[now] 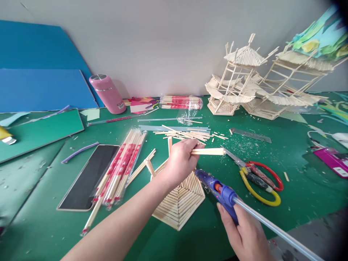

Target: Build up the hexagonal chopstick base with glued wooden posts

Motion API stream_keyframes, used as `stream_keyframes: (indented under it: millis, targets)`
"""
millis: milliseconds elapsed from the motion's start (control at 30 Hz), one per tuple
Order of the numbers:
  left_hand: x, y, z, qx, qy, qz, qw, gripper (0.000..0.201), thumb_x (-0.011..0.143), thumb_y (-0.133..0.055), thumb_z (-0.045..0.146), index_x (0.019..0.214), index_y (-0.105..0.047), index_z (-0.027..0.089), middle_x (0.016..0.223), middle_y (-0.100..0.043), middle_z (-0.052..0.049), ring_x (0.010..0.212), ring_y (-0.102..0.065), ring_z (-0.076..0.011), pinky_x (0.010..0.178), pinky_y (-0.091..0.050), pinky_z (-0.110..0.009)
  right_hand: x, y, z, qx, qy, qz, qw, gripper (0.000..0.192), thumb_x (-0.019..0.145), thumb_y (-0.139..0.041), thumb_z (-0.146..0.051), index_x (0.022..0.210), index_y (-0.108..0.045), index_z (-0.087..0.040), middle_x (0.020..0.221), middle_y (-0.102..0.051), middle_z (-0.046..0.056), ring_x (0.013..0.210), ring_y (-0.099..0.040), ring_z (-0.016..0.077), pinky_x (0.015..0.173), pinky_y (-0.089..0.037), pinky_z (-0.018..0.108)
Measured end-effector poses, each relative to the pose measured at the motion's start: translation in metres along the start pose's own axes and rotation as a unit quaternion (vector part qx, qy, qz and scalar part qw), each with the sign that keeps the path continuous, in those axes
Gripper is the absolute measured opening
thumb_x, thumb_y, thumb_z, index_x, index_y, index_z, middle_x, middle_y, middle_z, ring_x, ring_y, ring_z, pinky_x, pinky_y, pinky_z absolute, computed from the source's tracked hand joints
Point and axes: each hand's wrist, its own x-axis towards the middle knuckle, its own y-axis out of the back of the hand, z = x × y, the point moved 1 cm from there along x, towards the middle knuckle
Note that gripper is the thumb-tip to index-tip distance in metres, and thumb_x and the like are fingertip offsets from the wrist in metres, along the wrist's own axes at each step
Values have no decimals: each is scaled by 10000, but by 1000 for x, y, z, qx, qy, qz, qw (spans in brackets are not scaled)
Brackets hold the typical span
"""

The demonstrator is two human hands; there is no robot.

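Note:
My left hand is closed around a short piece of wooden sticks, which points right. Below it lies a flat polygonal base made of wooden sticks laid in rings; my hand and forearm cover its far part. Short wooden posts rise at its far left side. In my right hand is a blue hot glue gun, its nozzle at the base's right edge, just under my left hand. A long clear glue stick runs out of its back.
Red-and-yellow scissors lie to the right. Cut sticks are scattered beyond my hands. Wrapped chopsticks lie left, over a phone. A pink bottle and stick-built pavilions stand at the back.

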Motion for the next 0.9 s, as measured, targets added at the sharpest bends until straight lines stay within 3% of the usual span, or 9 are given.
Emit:
stream_keyframes:
  millis: [300, 900]
  targets:
    - [1, -1, -3, -1, -4, -1, 1000, 270, 802, -417, 147, 533, -404, 172, 508, -416, 39, 490, -393, -86, 502, -310, -212, -4, -5, 3, 51, -10, -16, 999, 311, 818, -446, -190, 1123, -461, -131, 1063, -581, 135, 983, -567, 222, 752, -501, 290]
    - [0, 0, -4, 7, -7, -1, 1000, 277, 819, -410, 143, 543, -396, 171, 510, -407, 42, 493, -389, -84, 495, -313, -207, -7, -10, 5, 85, -18, -36, 996, 383, 790, -431, -128, 1172, -427, -100, 1080, -554, 149, 1009, -537, 236, 787, -472, 322]
